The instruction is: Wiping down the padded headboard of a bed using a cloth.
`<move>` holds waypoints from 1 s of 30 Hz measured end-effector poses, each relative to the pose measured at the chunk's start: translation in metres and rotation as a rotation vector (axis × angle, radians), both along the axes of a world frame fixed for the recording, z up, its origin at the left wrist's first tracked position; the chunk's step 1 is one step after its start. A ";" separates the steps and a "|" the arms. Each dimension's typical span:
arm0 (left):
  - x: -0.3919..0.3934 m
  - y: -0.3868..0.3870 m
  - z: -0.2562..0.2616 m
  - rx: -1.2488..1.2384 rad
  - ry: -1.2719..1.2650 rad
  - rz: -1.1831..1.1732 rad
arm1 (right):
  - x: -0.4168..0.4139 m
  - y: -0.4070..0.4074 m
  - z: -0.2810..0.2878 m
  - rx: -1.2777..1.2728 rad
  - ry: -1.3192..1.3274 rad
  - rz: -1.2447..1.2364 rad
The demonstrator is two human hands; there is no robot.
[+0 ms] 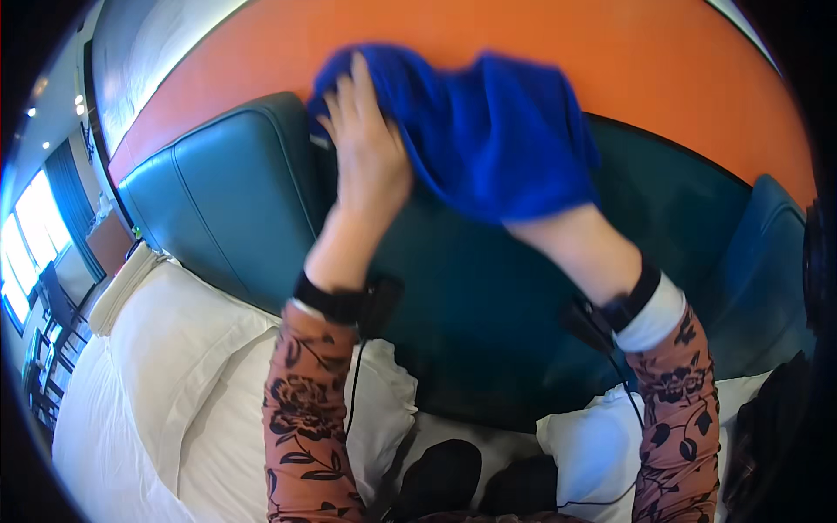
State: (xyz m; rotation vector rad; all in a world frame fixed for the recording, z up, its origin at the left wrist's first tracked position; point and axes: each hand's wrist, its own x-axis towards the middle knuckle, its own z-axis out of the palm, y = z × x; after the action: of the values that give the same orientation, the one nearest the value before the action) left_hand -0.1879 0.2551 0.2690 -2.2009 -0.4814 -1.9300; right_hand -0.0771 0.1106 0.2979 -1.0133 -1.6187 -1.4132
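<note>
A blue cloth, apparently a towel, is bunched at the top of a dark teal padded headboard, in front of an orange wall panel. My left hand lies over the cloth's left end with its fingers straight and apart, beside the edge of a raised headboard cushion. Its thumb is partly hidden by the cloth. The blue cloth covers my right hand; only the wrist shows below it, so its fingers are hidden.
White pillows lean against the headboard on the left, with a folded cream cloth on top. Another white pillow lies below my right arm. Thin black cables hang from both wrist straps. Chairs and a window are far left.
</note>
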 end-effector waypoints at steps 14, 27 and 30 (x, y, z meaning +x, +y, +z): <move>-0.002 0.004 -0.203 -0.221 -0.108 0.210 | -0.018 0.030 -0.118 -0.513 0.215 0.187; 0.020 -0.090 -0.350 -0.737 -0.032 -0.236 | 0.017 -0.058 -0.271 -0.566 0.180 0.014; 0.035 -0.099 -0.311 -0.563 -0.066 -0.191 | 0.021 -0.078 -0.244 -0.504 0.155 -0.087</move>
State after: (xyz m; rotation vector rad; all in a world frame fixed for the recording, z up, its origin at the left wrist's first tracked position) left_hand -0.1530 0.1561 -0.0418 -2.5967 -0.9573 -2.1736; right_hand -0.0566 0.0327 0.0544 -1.4543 -1.8749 -0.9636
